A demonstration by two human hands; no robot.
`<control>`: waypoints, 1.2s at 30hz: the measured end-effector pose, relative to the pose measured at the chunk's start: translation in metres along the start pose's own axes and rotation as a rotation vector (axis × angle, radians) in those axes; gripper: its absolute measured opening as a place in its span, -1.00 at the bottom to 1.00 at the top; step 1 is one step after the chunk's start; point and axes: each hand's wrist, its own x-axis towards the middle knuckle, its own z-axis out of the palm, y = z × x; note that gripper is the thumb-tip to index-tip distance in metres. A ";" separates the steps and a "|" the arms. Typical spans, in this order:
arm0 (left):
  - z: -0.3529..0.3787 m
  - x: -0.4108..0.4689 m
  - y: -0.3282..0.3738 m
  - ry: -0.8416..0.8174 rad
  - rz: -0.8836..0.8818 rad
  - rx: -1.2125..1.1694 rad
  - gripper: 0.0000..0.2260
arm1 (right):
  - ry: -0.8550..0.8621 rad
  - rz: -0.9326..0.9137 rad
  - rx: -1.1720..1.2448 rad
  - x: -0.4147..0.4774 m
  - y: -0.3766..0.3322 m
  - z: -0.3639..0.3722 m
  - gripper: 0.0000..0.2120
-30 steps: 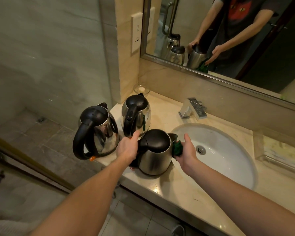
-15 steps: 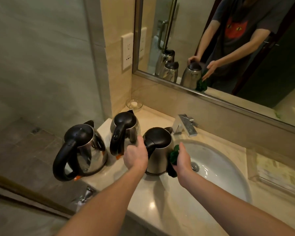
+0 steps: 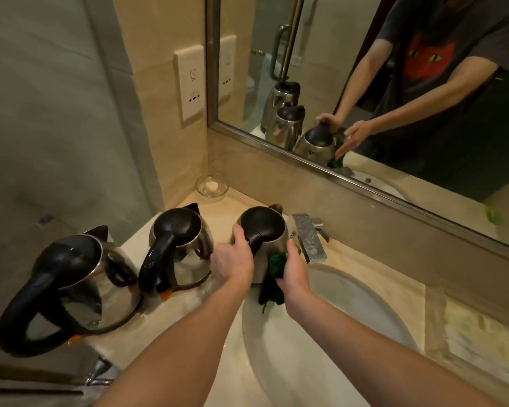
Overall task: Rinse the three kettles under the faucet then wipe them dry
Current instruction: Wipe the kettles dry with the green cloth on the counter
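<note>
Three steel kettles with black lids and handles stand on the marble counter. The left kettle (image 3: 71,286) and the middle kettle (image 3: 178,251) stand untouched. The right kettle (image 3: 265,230) stands beside the faucet (image 3: 309,239), at the sink's left rim. My left hand (image 3: 232,259) grips that kettle at its handle side. My right hand (image 3: 294,268) presses a dark green cloth (image 3: 273,283) against the kettle's right side. The cloth's lower end hangs over the sink.
The white oval sink (image 3: 350,324) lies right of the kettles. A small glass dish (image 3: 212,186) sits in the back corner. A wall socket (image 3: 190,83) and a mirror (image 3: 364,83) are behind. A clear tray (image 3: 482,339) stands at the far right.
The right kettle has been moved back along the counter to beside the faucet, both hands staying on it. The view has shifted closer and downward.
</note>
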 end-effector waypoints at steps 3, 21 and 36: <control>0.014 0.011 0.002 0.003 -0.014 0.003 -0.36 | -0.037 -0.010 0.002 0.013 -0.006 0.002 -0.45; 0.039 0.034 0.012 -0.001 0.034 -0.043 -0.44 | -0.048 -0.069 -0.116 0.049 -0.017 0.005 -0.49; -0.053 0.019 0.001 -0.096 0.780 0.539 -0.59 | -0.118 -0.138 -0.247 -0.015 0.019 0.011 -0.58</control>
